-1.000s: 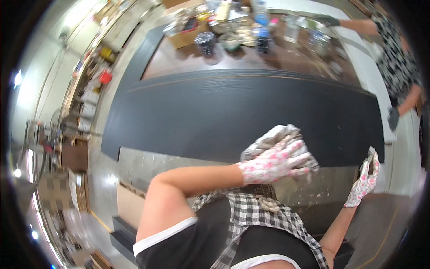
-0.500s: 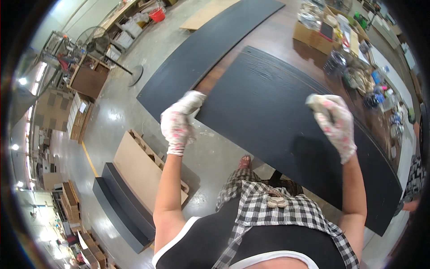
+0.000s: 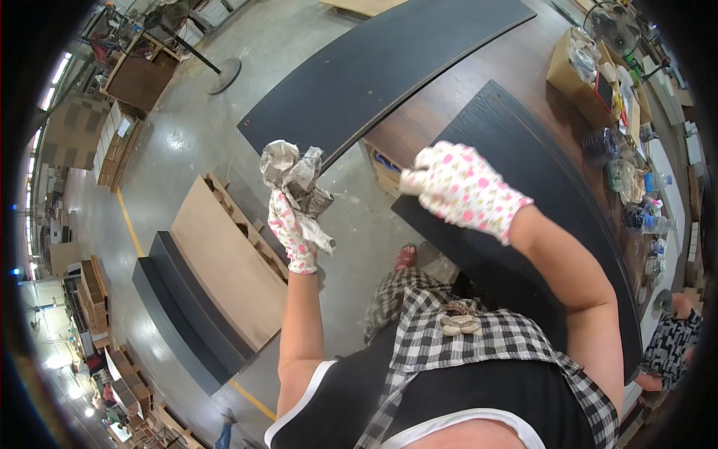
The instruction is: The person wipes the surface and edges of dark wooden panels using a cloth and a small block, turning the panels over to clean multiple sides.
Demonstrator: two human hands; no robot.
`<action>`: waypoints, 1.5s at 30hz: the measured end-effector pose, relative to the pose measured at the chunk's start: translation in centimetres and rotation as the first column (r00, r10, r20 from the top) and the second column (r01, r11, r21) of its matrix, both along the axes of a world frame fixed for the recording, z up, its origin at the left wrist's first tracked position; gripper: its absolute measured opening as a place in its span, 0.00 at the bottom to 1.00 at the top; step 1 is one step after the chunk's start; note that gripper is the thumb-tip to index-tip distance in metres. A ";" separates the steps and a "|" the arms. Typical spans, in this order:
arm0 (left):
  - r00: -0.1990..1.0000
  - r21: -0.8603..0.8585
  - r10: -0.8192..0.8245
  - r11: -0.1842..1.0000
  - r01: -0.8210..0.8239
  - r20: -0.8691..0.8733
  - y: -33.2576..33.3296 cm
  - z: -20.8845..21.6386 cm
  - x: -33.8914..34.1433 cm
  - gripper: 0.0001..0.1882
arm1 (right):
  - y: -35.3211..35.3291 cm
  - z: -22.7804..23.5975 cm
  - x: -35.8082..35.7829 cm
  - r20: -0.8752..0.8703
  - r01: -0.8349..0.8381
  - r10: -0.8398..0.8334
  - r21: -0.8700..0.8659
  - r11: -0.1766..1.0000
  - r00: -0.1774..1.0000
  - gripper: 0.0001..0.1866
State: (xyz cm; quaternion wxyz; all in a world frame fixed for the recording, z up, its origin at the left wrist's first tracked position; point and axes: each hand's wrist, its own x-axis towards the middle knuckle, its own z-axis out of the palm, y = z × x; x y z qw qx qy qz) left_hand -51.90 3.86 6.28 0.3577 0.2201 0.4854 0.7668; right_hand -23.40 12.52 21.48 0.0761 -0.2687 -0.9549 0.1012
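Observation:
My left hand (image 3: pixel 290 236), in a white glove with a pink flower print, is raised beside the panels. It grips a crumpled grey-beige rag (image 3: pixel 293 176); whether that is cloth or paper cannot be made out. My right hand (image 3: pixel 460 183), gloved alike, is held over the left end of a black curved panel (image 3: pixel 516 179), its fingers curled in. What those fingers hold, if anything, is hidden. A second black curved panel (image 3: pixel 374 67) lies beyond, with small holes near its edge. Both panels rest on a brown wooden tabletop (image 3: pixel 419 123).
A cardboard box (image 3: pixel 572 78) of supplies and several plastic bottles (image 3: pixel 647 221) stand at the right. On the floor to the left lie a tan board (image 3: pixel 224 258) and dark curved pieces (image 3: pixel 187 314). Another person (image 3: pixel 669 348) is at the right edge. A fan stand (image 3: pixel 217 71) is far left.
My right hand has moved left across the near panel and its fingers point left. The crumpled rag in my left hand now shows plainly, held upward. The whole view has shifted.

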 end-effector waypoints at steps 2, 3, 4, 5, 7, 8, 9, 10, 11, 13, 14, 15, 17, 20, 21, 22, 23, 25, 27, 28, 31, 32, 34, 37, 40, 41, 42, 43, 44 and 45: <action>1.000 0.007 -0.007 1.000 0.007 -0.010 0.1 0.1 0.0 0.20 | 2.8 -0.3 2.0 -0.031 0.051 -0.051 0.004 0.999 0.998 0.10; 1.000 -0.015 -0.028 1.000 0.028 0.001 0.7 0.8 0.5 0.17 | 4.4 -0.4 3.3 -0.029 0.079 -0.079 0.010 0.997 0.996 0.09; 0.997 -0.038 -0.066 0.997 0.065 -0.034 0.9 1.6 1.2 0.17 | 5.9 -0.4 4.8 -0.022 0.128 -0.127 0.054 0.990 0.992 0.08; 0.991 -0.059 -0.108 0.993 0.104 -0.073 1.2 2.7 2.2 0.16 | 8.0 -0.8 6.6 0.008 0.170 -0.171 0.072 0.983 0.985 0.07; 0.932 -0.246 -0.324 0.928 0.280 -0.163 1.1 -1.5 -0.1 0.16 | 11.7 -0.5 9.6 -0.022 0.220 -0.219 0.086 0.972 0.976 0.08; 0.898 -0.196 -0.393 0.914 0.356 -0.200 1.9 0.9 1.8 0.17 | 13.6 -0.5 11.3 -0.001 0.276 -0.276 0.051 0.960 0.961 0.09; 0.856 -0.144 -0.460 0.888 0.437 -0.237 2.9 5.0 4.5 0.18 | 15.2 -0.4 13.3 0.025 0.336 -0.337 0.018 0.942 0.941 0.10; 0.725 -0.185 -0.606 0.793 0.580 -0.327 4.1 8.4 6.4 0.19 | 17.1 -1.5 15.7 0.029 0.388 -0.398 0.161 0.907 0.917 0.11; 0.512 -0.204 -0.665 0.696 0.688 -0.544 5.6 10.3 7.7 0.21 | 17.8 -1.2 16.0 0.089 0.506 -0.522 0.155 0.848 0.848 0.12; 0.016 -0.195 -0.395 0.490 0.850 -0.919 8.5 13.1 11.7 0.26 | 18.1 -2.3 19.7 -0.167 0.570 -0.553 0.072 0.819 0.816 0.14; -0.145 -0.267 -0.291 0.440 0.857 -0.946 9.4 13.7 13.6 0.28 | 17.6 -2.7 20.2 -0.307 0.609 -0.584 -0.016 0.793 0.752 0.16; -0.294 -0.345 -0.184 0.413 0.842 -0.938 9.6 13.9 15.3 0.30 | 16.2 -2.3 19.2 -0.410 0.615 -0.610 -0.139 0.776 0.678 0.17; -0.404 -0.405 -0.096 0.413 0.816 -0.910 11.0 12.1 17.6 0.31 | 14.3 -2.9 19.1 -0.516 0.633 -0.616 -0.170 0.755 0.596 0.17; -0.523 -0.519 -0.124 0.441 0.732 -0.843 15.6 13.6 21.9 0.31 | 10.6 -5.4 21.2 -0.621 0.687 -0.680 -0.296 0.664 0.389 0.16; -0.479 -0.438 -0.064 0.524 0.731 -0.875 17.0 12.4 22.7 0.30 | 9.7 -6.1 21.4 -0.660 0.675 -0.686 -0.358 0.645 0.306 0.16; -0.410 -0.377 -0.069 0.555 0.742 -0.909 18.9 10.6 23.8 0.30 | 8.5 -6.2 21.2 -0.666 0.682 -0.693 -0.371 0.630 0.277 0.16; -0.346 -0.323 -0.077 0.587 0.742 -0.935 20.9 9.0 25.0 0.31 | 8.6 -7.6 21.4 -0.719 0.614 -0.670 -0.448 0.650 0.185 0.16; -0.287 -0.294 -0.113 0.610 0.735 -0.951 21.6 8.8 26.0 0.30 | 8.2 -7.4 22.1 -0.689 0.666 -0.690 -0.409 0.624 0.224 0.16; -0.318 -0.365 -0.186 0.587 0.723 -0.930 19.0 10.1 24.9 0.29 | 7.8 -5.3 22.7 -0.607 0.740 -0.662 -0.173 0.650 0.439 0.16; -0.375 -0.419 -0.204 0.584 0.695 -0.905 17.6 9.6 23.8 0.31 | 7.8 -4.3 22.1 -0.560 0.724 -0.672 -0.174 0.668 0.485 0.15; -0.224 -0.357 -0.334 0.422 0.833 -0.916 12.9 9.2 18.6 0.36 | 9.1 -3.5 20.1 -0.463 0.639 -0.619 -0.136 0.757 0.634 0.13; -0.178 -0.315 -0.343 0.399 0.861 -0.922 11.3 9.1 17.2 0.36 | 9.4 -3.2 19.0 -0.418 0.666 -0.659 -0.156 0.730 0.625 0.13; -0.222 -0.475 -0.524 0.417 0.775 -0.822 8.2 8.7 14.8 0.32 | 9.9 -3.1 17.8 -0.297 0.692 -0.721 -0.214 0.689 0.626 0.13; -0.027 -0.449 -0.667 0.471 0.759 -0.744 7.5 9.7 13.1 0.28 | 8.7 -2.2 18.6 -0.225 0.708 -0.733 -0.195 0.679 0.641 0.12; 0.219 -0.241 -0.674 0.519 0.820 -0.706 8.6 11.6 14.0 0.22 | 4.3 -1.6 23.9 -0.229 0.730 -0.746 -0.166 0.663 0.625 0.12; 0.236 -0.189 -0.665 0.500 0.845 -0.708 8.9 12.2 15.3 0.22 | 2.3 -1.5 26.9 -0.222 0.764 -0.787 -0.194 0.615 0.576 0.12; 0.154 -0.199 -0.626 0.456 0.868 -0.764 10.0 13.2 16.2 0.23 | 0.2 -2.0 29.8 -0.189 0.820 -0.858 -0.253 0.513 0.478 0.12; 0.089 -0.158 -0.577 0.365 0.918 -0.812 11.5 14.0 17.9 0.24 | -1.4 -2.3 31.7 -0.147 0.866 -0.918 -0.304 0.397 0.369 0.12; 0.008 -0.201 -0.540 0.327 0.923 -0.841 12.2 14.3 19.1 0.24 | -2.0 -2.2 32.0 -0.157 0.878 -0.928 -0.304 0.371 0.338 0.13; -0.075 -0.243 -0.497 0.283 0.928 -0.865 12.9 14.3 20.3 0.25 | -1.6 -1.9 30.9 -0.186 0.886 -0.906 -0.208 0.415 0.381 0.12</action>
